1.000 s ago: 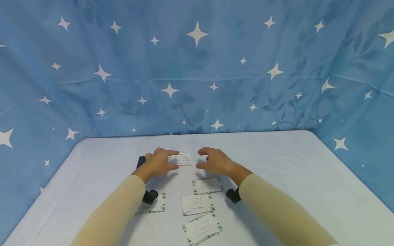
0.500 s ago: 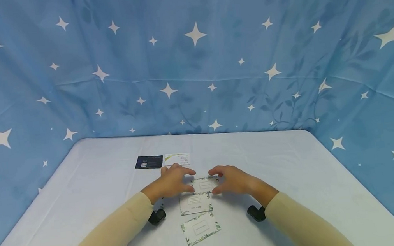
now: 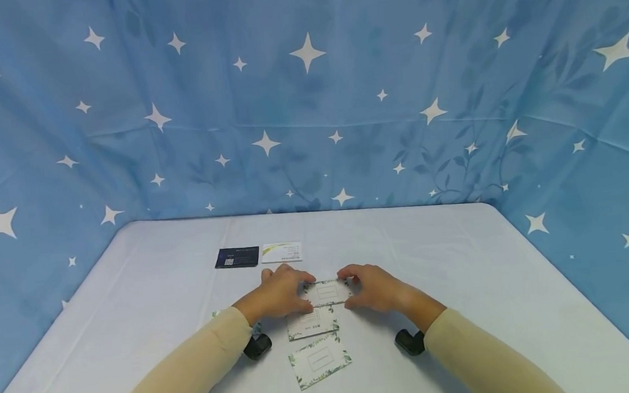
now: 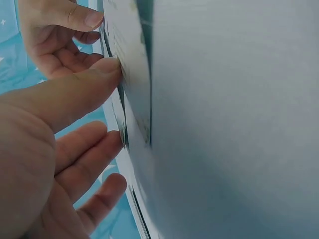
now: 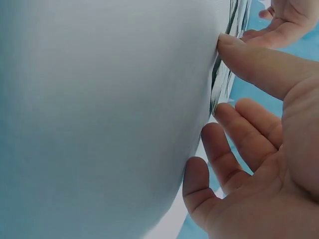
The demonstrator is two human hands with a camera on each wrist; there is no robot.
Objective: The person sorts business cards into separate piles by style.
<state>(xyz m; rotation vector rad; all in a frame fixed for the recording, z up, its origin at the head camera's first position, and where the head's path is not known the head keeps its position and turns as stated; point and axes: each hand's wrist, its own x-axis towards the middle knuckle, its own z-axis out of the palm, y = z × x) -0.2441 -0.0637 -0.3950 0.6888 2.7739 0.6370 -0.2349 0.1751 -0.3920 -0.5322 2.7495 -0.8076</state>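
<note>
Hands meet over a leaf-bordered card (image 3: 327,292) near the middle of the white table (image 3: 467,270). The left hand (image 3: 278,293) pinches the card's left end, thumb on the near edge; the right hand (image 3: 373,287) pinches its right end the same way. Just below it lie a second leaf-bordered card (image 3: 312,323) and a third (image 3: 320,361). Farther back, a dark blue card (image 3: 237,257) and a white card (image 3: 282,252) sit side by side.
</note>
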